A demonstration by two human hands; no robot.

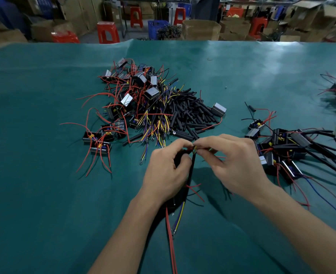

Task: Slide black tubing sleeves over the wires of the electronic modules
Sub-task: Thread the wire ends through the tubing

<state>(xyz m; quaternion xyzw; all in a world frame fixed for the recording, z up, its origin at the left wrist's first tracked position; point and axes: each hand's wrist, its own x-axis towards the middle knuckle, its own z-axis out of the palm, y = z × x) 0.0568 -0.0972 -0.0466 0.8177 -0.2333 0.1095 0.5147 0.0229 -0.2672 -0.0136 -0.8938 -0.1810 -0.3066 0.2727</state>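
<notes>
near the middle of the mat (44,194), the left hand (164,171) is pinching a light, limp sleeve (191,171) while the right hand (234,161) is pinching the floppy wires (194,148) near their tips, probably feeding them in.

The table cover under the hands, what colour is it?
Teal green, a plain cloth cover with no pattern; the head view shows it.
</notes>
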